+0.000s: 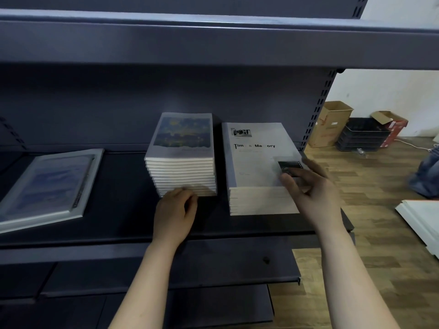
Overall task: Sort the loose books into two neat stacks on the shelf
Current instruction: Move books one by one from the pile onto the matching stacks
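Two stacks of books stand side by side on the dark shelf [118, 210]. The left stack [183, 162] holds several books, and its top cover shows a blue and yellow painting. My left hand [175, 210] presses against that stack's lower front edge with its fingers curled. The right stack [259, 176] is lower and wider, with a white "Time & Memory" cover on top. My right hand [308, 186] rests on the right stack's near right corner, fingers spread over the cover. A loose book with a pale blue cover [47, 188] lies flat at the shelf's left.
Another shelf board [213, 39] hangs close above. Lower shelves [166, 269] jut out below. Right of the shelving is a wooden floor with cardboard boxes [330, 124], stacked black trays [363, 136] and white boards [422, 222].
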Demonstrator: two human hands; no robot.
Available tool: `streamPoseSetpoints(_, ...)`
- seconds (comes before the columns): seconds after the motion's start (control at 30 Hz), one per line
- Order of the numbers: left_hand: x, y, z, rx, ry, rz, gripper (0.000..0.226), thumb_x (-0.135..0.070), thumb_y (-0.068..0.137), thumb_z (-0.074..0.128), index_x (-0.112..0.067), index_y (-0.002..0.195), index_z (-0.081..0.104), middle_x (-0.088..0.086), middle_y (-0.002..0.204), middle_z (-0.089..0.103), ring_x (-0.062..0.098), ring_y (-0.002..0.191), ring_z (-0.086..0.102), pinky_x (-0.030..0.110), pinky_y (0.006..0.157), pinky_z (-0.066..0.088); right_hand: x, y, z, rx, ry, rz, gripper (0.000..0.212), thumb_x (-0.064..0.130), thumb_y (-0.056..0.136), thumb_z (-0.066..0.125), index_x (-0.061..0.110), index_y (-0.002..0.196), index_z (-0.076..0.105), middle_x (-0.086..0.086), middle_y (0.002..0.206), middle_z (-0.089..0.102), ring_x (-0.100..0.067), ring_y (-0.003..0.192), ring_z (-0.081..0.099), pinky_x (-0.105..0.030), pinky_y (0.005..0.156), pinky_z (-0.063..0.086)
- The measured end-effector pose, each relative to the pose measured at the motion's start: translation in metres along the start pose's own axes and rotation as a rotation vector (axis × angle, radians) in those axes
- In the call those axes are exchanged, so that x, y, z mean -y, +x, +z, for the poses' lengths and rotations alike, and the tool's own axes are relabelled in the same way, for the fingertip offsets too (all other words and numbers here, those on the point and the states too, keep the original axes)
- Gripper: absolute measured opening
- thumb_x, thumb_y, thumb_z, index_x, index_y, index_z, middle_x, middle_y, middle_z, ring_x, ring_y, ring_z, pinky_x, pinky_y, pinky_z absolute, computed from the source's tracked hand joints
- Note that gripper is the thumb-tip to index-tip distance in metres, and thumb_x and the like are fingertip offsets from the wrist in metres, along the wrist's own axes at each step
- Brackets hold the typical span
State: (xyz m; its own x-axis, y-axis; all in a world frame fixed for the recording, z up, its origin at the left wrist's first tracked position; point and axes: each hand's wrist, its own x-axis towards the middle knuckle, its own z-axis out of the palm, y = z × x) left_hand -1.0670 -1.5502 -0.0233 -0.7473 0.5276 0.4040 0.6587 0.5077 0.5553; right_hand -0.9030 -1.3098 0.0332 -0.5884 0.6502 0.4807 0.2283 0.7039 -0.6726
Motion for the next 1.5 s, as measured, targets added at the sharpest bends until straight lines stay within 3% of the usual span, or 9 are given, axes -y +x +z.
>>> streamPoseSetpoints(0.13,0.011,-0.003,-0.015,-0.053,-0.003,-0.02,0.019,-0.023,0.096,0.048,-0.017,0.088,0.064,-0.006,0.084,0.059,0.013,0.079,0.052,0.038,0.07,0.048,0.031,-0.008,0.015,-0.007,0.024,-0.147,0.012,0.021,0.087,0.066,0.015,0.093,0.074,0.003,0.101,0.068,-0.016,0.094,0.064,-0.031,0.081,0.052)
streamPoseSetpoints(0.2,0.018,-0.005,-0.025,-0.074,-0.002,-0.03,0.021,-0.026,0.096,0.046,-0.017,0.088,0.064,-0.006,0.084,0.058,0.014,0.079,0.052,0.04,0.07,0.048,0.049,-0.014,0.027,0.022,0.025,-0.22,0.01,0.011,0.086,0.065,0.014,0.091,0.074,0.006,0.09,0.069,-0.013,0.084,0.063,-0.025,0.073,0.049)
streamPoseSetpoints(0.53,0.079,-0.018,-0.086,-0.108,0.096,-0.138,0.028,-0.032,0.09,0.045,-0.02,0.098,0.069,0.001,0.092,0.064,0.024,0.088,0.058,0.042,0.08,0.049,0.119,-0.04,0.106,0.203,0.141,-0.361,0.014,0.021,0.086,0.06,0.016,0.092,0.072,0.007,0.09,0.068,-0.007,0.081,0.058,-0.02,0.069,0.043)
streamPoseSetpoints(0.77,0.12,-0.023,-0.123,-0.124,0.196,-0.185,0.024,-0.027,0.09,0.05,-0.017,0.101,0.069,0.006,0.097,0.064,0.027,0.091,0.059,0.04,0.082,0.047,0.138,-0.054,0.156,0.341,0.131,-0.318,0.017,0.024,0.086,0.059,0.021,0.098,0.071,0.008,0.096,0.067,-0.01,0.093,0.063,-0.031,0.08,0.052)
streamPoseSetpoints(0.87,0.139,-0.024,-0.136,-0.104,0.239,-0.244,0.022,-0.023,0.092,0.055,-0.015,0.108,0.067,0.006,0.106,0.063,0.028,0.101,0.056,0.039,0.087,0.043,0.146,-0.061,0.175,0.377,0.083,-0.323,0.013,0.019,0.086,0.064,0.022,0.097,0.07,0.009,0.096,0.066,-0.009,0.09,0.063,-0.027,0.077,0.051)
streamPoseSetpoints(1.0,0.161,-0.023,-0.152,-0.156,0.23,-0.231,0.013,-0.014,0.088,0.059,-0.011,0.097,0.068,0.009,0.097,0.062,0.031,0.095,0.055,0.037,0.081,0.044,0.153,-0.068,0.198,0.43,0.055,-0.296,0.016,0.02,0.087,0.065,0.024,0.102,0.07,0.01,0.097,0.065,-0.006,0.092,0.06,-0.022,0.079,0.049)
streamPoseSetpoints(1.13,0.18,-0.022,-0.171,-0.211,0.288,-0.298,0.013,-0.012,0.085,0.061,-0.01,0.095,0.068,0.014,0.096,0.061,0.038,0.093,0.055,0.043,0.077,0.048,0.157,-0.072,0.217,0.448,-0.006,-0.265,0.018,0.02,0.087,0.065,0.023,0.104,0.07,0.01,0.098,0.062,-0.006,0.095,0.056,-0.005,0.078,0.036)
streamPoseSetpoints(1.3,0.201,-0.016,-0.194,-0.088,0.515,-0.621,0.037,-0.035,0.093,0.045,-0.013,0.121,0.057,0.015,0.127,0.051,0.038,0.115,0.042,0.048,0.095,0.036,0.161,-0.073,0.229,0.357,-0.05,-0.25,0.015,0.015,0.083,0.069,0.021,0.095,0.072,0.012,0.09,0.059,-0.01,0.091,0.056,-0.007,0.073,0.032)
streamPoseSetpoints(1.5,0.208,-0.007,-0.206,-0.064,0.51,-0.781,0.084,-0.068,0.08,0.052,-0.004,0.134,0.042,0.023,0.131,0.046,0.042,0.119,0.04,0.049,0.093,0.038,0.159,-0.073,0.231,0.324,-0.062,-0.256,0.014,0.012,0.08,0.07,0.021,0.091,0.073,0.009,0.089,0.061,-0.011,0.088,0.057,-0.009,0.071,0.034)
